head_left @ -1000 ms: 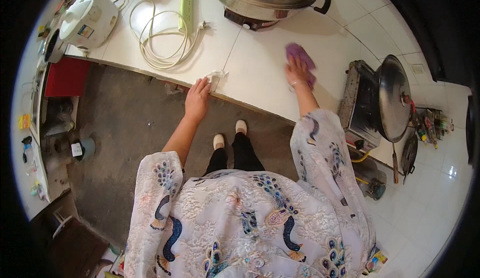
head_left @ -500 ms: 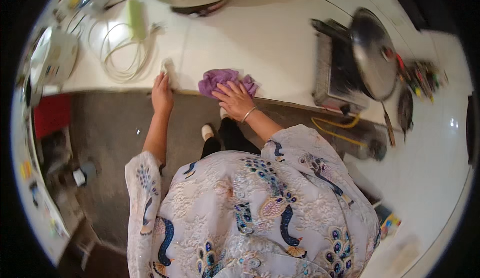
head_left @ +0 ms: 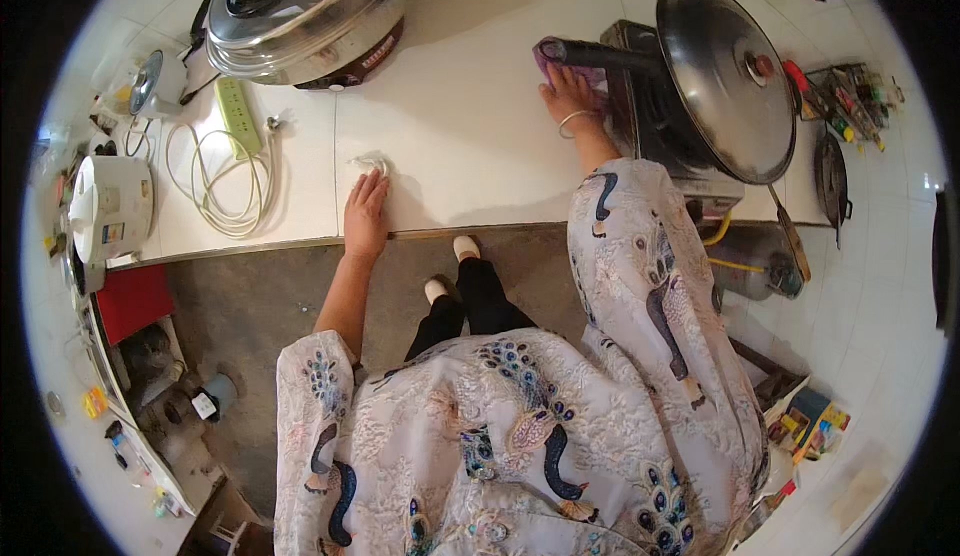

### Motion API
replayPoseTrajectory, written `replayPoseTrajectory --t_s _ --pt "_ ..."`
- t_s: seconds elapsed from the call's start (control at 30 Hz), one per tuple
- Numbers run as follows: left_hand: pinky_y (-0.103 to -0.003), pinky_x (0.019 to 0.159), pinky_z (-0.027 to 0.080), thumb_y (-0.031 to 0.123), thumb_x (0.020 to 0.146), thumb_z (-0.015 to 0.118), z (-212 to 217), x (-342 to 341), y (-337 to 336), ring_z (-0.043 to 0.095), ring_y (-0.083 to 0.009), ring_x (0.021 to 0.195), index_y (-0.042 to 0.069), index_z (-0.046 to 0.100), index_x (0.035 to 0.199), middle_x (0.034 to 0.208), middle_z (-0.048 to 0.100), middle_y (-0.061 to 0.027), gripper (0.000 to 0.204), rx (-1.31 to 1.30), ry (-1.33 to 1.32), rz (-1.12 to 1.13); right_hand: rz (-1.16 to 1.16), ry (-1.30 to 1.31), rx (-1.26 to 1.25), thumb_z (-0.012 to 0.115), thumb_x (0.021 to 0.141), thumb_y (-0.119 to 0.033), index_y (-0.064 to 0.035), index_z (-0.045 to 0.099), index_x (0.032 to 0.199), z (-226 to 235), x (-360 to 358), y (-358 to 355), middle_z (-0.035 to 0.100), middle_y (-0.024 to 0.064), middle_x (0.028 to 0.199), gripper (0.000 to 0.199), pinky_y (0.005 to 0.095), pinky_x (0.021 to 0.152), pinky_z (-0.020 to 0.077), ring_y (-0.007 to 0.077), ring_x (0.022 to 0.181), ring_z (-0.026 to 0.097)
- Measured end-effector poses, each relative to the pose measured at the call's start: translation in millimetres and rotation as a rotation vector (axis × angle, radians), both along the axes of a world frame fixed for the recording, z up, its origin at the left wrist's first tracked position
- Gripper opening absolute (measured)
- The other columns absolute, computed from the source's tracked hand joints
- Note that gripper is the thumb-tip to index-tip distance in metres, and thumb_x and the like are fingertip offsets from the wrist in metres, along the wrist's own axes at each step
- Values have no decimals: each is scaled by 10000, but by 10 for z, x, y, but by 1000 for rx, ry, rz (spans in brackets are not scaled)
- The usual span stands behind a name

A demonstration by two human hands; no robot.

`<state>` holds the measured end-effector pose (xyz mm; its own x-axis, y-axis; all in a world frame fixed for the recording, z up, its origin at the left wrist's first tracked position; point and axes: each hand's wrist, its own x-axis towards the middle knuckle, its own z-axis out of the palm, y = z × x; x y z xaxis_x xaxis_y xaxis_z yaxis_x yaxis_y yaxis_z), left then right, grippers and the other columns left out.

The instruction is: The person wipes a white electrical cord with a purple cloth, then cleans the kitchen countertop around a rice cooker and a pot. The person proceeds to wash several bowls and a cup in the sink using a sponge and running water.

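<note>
White counter (head_left: 450, 136) with lidded cooker (head_left: 325, 31), power strip (head_left: 237, 116), purple cloth (head_left: 594, 76).

A white-tiled desk (head_left: 470, 146) runs across the room, thin dark joints dividing its top and a narrow edging along its front. Pale tiles clad the wall (head_left: 870, 246) on the right, where a small bright reflection shows. Below the desk spreads a dull grey-brown floor (head_left: 260, 306), stained in places. At the left, a red panel (head_left: 135, 304) stands under the desk's end. Light brightens the desktop, with soft shadow near its front edge.
</note>
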<state>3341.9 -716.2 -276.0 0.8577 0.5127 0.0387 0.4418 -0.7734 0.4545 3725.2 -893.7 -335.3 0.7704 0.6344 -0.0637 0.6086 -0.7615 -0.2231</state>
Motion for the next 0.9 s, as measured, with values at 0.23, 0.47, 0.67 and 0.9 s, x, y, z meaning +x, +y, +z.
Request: replayPoseTrajectory --t_s 0.23,0.47,0.67,0.9 --pt "-447 980 334 -21 769 496 -32 -139 -39 384 -330 1231 116 450 1286 1321 450 -126 537 155 -64 80 7 77 -7 488 833 -424 -237 331 1371 356 -1543 -939 326 98 1413 591 563 1017 213 382 1282 267" --pt "-416 960 385 -4 763 504 -210 -209 -114 443 -339 1154 48 494 1207 1258 494 -150 446 184 -32 -6 230 -104 274 530 804 -184 -174 535 1200 387 -2324 -1063 515 84 1241 397 458 935 371 305 1116 466" --pt "-412 992 363 49 732 602 191 -226 -351 401 -358 1198 115 454 1272 1341 384 -189 564 92 -142 61 -174 1203 1118 507 826 -6 15 515 1187 923 -2051 -1161 589 114 1113 361 299 880 452 200 996 576" --pt "-284 850 449 13 831 517 230 402 -1074 463 -177 1098 72 371 1341 1338 405 -126 534 -897 -436 97 -77 814 870 591 828 -117 -1 458 1252 995 -1615 -1045 520 144 1228 459 335 962 394 251 1123 506"
